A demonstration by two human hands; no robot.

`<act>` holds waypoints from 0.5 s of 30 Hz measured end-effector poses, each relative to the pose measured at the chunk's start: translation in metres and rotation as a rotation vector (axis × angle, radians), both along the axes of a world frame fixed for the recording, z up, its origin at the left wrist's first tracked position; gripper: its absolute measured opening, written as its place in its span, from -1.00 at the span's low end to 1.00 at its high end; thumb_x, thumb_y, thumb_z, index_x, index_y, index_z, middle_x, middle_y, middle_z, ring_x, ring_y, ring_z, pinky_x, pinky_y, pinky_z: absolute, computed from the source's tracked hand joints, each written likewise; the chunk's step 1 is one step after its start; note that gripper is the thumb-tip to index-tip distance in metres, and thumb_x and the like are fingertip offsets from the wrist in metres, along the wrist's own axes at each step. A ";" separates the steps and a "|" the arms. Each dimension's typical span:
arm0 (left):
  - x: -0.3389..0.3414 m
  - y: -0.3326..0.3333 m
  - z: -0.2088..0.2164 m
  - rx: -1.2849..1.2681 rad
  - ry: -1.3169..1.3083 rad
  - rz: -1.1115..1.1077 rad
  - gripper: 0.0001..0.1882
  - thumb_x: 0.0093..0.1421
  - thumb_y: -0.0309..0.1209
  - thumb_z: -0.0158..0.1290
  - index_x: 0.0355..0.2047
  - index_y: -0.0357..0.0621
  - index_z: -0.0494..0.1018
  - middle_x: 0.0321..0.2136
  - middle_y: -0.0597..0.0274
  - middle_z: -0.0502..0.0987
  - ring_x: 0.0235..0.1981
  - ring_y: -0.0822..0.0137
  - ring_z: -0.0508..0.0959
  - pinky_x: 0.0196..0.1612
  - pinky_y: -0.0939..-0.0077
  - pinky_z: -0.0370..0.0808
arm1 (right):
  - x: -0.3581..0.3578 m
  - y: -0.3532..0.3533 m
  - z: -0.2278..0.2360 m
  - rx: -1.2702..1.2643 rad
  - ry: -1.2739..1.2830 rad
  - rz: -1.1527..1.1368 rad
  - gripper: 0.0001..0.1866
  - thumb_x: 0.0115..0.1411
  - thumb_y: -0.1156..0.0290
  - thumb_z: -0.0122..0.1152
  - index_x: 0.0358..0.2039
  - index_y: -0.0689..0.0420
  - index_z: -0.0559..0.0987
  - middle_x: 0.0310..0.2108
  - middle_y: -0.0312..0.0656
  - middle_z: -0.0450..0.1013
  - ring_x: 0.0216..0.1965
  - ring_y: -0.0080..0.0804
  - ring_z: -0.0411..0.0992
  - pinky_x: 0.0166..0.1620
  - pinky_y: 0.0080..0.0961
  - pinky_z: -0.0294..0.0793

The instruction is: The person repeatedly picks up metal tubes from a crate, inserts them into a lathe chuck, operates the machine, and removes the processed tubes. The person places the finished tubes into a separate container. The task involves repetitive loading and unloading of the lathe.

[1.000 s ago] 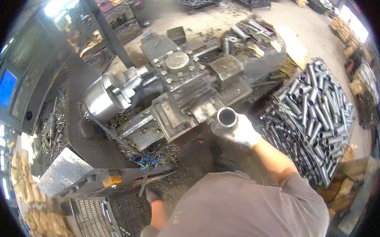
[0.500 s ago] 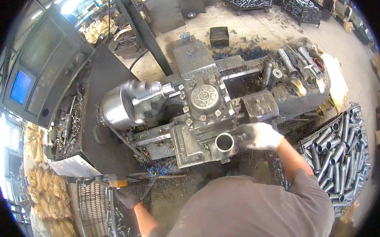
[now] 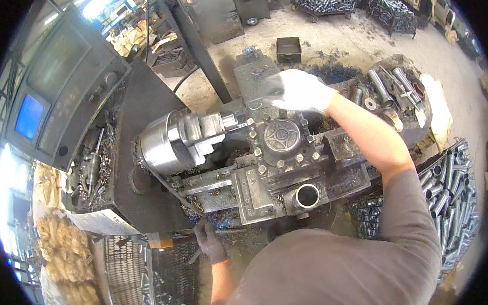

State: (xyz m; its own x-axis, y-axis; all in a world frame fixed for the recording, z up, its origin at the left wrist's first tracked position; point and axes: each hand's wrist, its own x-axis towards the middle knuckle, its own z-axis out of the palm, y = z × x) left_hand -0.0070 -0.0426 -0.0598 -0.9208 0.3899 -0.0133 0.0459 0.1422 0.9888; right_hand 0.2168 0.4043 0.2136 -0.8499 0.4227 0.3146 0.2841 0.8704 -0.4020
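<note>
My right hand, in a white glove, is above the far side of the lathe's turret tool post. Its fingers are smeared by motion, and a thin curved line below them is too faint to identify. Close by, the lathe chuck has stepped jaws, with a short shiny metal piece at their front. My left hand, dark-gloved, is low beside the front of the lathe bed, near a dark lever; its finger pose is unclear. A short metal tube stands upright on the carriage's near side.
Metal tubes and a washer lie on the lathe's right end. A wire basket of tubes stands at right. At left are a control panel with a blue screen and a mesh crate. A black bin sits behind.
My right hand has moved from beside the upright tube to the far side of the tool post. My left hand has shifted right and up. The chuck jaws, blurred before, now look sharp.
</note>
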 end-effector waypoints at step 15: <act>-0.123 0.183 0.197 -0.529 1.260 -0.386 0.09 -0.03 -0.08 0.42 0.44 -0.22 0.19 0.38 -0.22 0.30 0.42 -0.27 0.27 0.49 -0.21 0.16 | -0.111 0.136 -0.094 0.538 -1.037 0.464 -0.72 0.17 0.18 0.32 -0.27 0.10 0.76 -0.34 -0.09 0.69 -0.36 -0.12 0.60 -0.26 -0.18 0.56</act>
State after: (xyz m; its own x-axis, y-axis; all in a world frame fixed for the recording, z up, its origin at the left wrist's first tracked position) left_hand -0.1304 0.1408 0.1372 -0.2645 0.8233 0.5022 0.9631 0.2528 0.0929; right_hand 0.1055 0.5404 0.1196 -0.8342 0.0440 -0.5498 -0.1229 0.9569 0.2631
